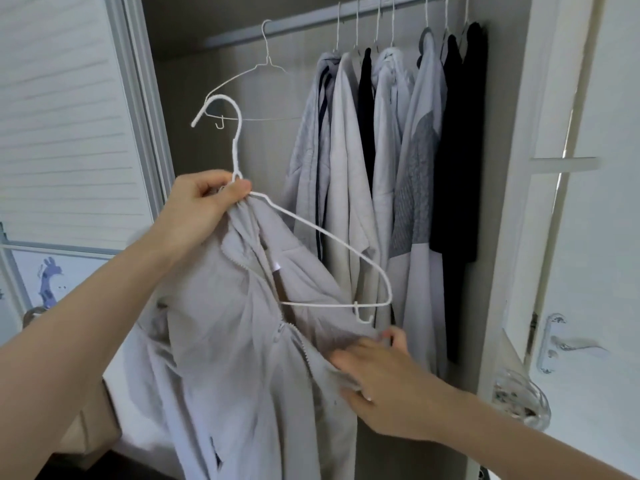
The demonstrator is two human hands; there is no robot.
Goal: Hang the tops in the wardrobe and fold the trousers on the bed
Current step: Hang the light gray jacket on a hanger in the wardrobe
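Tops [391,150] in wardrobe [505,168]

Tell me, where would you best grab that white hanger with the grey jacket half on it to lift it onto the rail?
Probably at the neck, just under the hook, coming from the left as the left hand does now. The white hanger tilts down to the right, and the grey jacket covers only its left shoulder, so a pinch there leaves the hook free for the rail while the right hand tends the fabric.

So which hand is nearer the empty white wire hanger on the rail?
Left hand: just below the empty white wire hanger. Right hand is far lower, at the grey zip jacket.
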